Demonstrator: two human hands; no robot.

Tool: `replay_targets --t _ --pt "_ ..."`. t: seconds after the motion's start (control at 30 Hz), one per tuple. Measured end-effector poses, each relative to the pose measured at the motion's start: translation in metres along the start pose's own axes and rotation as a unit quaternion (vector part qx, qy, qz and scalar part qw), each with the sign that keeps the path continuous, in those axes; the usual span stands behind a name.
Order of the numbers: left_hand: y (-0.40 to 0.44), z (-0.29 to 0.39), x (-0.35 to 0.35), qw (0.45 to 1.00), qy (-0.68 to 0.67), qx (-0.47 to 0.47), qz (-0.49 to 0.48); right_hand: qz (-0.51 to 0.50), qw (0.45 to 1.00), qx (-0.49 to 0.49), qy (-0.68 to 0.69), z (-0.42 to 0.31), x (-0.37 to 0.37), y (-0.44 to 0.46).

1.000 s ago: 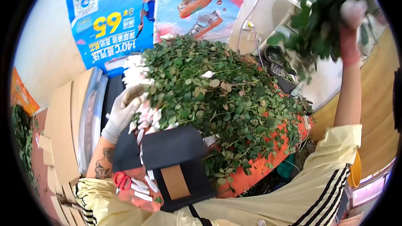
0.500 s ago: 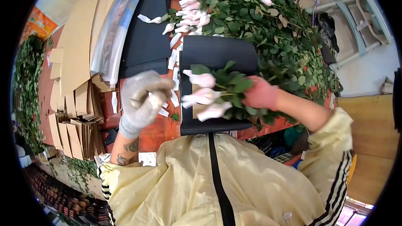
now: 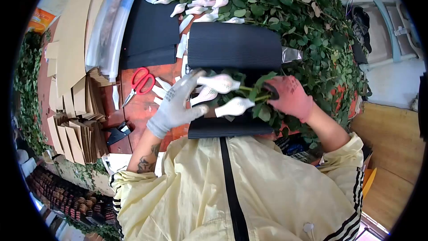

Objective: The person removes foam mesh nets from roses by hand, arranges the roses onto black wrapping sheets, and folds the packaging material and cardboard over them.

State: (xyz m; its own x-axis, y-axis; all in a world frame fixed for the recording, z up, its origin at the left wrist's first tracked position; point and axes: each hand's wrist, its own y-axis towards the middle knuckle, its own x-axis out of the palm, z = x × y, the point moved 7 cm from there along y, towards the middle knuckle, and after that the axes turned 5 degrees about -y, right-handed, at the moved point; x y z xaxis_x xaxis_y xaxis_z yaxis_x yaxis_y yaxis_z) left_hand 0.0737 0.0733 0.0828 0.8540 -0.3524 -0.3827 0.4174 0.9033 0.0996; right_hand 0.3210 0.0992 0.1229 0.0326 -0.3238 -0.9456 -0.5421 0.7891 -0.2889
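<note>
Dressed in a red glove, my right hand (image 3: 289, 97) is closed round the leafy stems of a few roses, whose netted buds (image 3: 235, 106) point left over a black corrugated wrap (image 3: 234, 47). My left hand (image 3: 178, 105), in a pale grey glove, has its thumb and fingers spread beside the bud tips; nothing is clearly held in it. The wrap's lower flap lies against my jacket. Red-handled scissors (image 3: 143, 81) rest on the red table to the left, near white sleeves (image 3: 159, 91).
A large heap of leafy rose stems (image 3: 285, 9) covers the back and right. Black sheets (image 3: 151, 22), clear plastic film (image 3: 109, 27) and stacked cardboard (image 3: 80, 138) lie on the left. A black tool (image 3: 118, 134) sits near the cardboard. A white frame (image 3: 388, 31) stands at right.
The view has tilted down. My right hand has come down from the upper right with roses over the black wrap. My left hand has left the buds and moved beside them, its fingers now spread.
</note>
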Motion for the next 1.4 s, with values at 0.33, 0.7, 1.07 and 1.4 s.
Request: replay_targets --t 0.33,0.7,1.07,1.4 --pt "-0.002 -0.007 0.011 0.996 0.051 -0.012 -0.068 0.100 0.990 0.038 -0.097 0.018 -0.043 -0.013" --pt "0.016 -0.015 0.010 0.979 0.185 -0.067 -0.061 0.027 0.997 -0.062 0.028 0.007 -0.024 0.004" --pt "-0.007 -0.036 0.032 0.982 0.102 -0.108 -0.116 -0.025 0.988 -0.073 -0.133 -0.022 0.009 0.017" --pt "-0.010 -0.030 0.032 0.966 0.244 -0.057 -0.058 -0.060 0.997 -0.045 -0.032 -0.021 0.027 0.030"
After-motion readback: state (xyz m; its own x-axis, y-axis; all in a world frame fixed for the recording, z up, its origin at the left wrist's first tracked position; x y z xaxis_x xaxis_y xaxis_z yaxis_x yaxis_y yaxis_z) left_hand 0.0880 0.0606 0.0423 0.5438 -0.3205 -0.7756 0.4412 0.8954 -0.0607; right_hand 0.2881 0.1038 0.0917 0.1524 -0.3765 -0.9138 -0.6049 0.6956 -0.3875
